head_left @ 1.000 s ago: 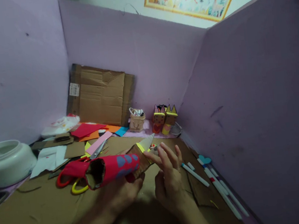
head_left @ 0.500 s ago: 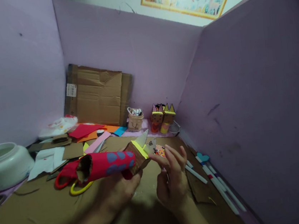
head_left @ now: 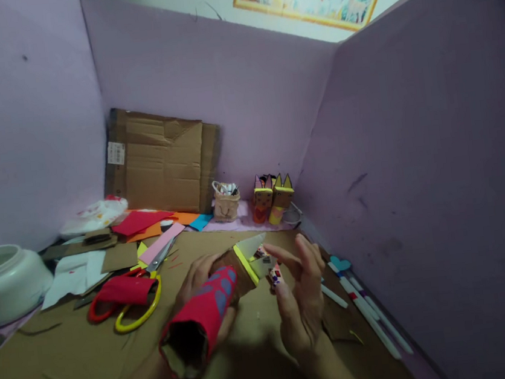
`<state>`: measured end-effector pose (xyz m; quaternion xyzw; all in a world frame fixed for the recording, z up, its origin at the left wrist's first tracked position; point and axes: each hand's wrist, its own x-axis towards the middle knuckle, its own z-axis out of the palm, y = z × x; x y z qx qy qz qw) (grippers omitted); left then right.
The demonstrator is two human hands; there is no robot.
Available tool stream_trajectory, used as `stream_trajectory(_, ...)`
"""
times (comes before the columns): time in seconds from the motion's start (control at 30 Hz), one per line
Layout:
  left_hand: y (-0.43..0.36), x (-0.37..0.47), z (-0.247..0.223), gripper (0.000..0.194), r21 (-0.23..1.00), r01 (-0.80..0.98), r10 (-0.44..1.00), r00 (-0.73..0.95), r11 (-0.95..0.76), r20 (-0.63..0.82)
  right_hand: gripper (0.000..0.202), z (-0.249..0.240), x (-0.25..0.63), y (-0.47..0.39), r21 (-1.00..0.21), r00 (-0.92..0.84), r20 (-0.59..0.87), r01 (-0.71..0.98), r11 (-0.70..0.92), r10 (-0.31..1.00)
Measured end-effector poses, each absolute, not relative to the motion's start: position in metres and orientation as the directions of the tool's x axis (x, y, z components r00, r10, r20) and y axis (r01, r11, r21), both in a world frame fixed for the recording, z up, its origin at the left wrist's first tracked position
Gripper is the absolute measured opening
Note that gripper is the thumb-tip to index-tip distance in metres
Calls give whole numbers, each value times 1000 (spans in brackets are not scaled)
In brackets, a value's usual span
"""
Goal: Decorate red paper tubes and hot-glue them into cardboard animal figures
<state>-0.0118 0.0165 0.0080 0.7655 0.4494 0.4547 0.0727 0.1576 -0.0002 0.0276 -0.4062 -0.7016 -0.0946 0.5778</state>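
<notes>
My left hand is wrapped round a cardboard figure with a red tube body with blue-purple spots. The tube's open end tilts down toward me. A yellow band and two pale pointed ears top the brown head. My right hand is beside the ears, its thumb and forefinger bent round a small patterned piece at their tips. Part of that piece is hidden behind the ears and fingers.
Scissors with red and yellow handles lie at left, near coloured paper and a white pot. Two eared figures and a small basket stand at the back. White strips lie at right.
The figure has turned, its open tube end swinging down and toward me, uncovering the scissors. My right hand has shifted slightly right and rotated, and the patterned piece shows more clearly at its fingertips.
</notes>
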Motion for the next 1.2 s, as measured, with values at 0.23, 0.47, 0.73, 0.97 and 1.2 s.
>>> stream_trajectory(0.23,21,-16,-2,53,442,654,698,189,-614,691,56,32,153,0,-279,-183,814,708,648,551)
stream_trajectory(0.47,22,-13,9,41,719,517,870,113,-464,480,49,29,158,4,-440,107,876,577,688,470)
stream_trajectory(0.73,20,-10,29,28,912,-405,971,237,69,32,47,16,166,25,-906,378,278,-202,372,883)
stream_trajectory(0.97,21,-7,30,38,788,-588,954,299,183,2,79,13,151,20,-898,84,225,-369,240,971)
stream_trajectory(1.2,20,-3,27,52,799,-561,923,384,215,22,91,10,143,19,-945,-2,278,-178,273,961)
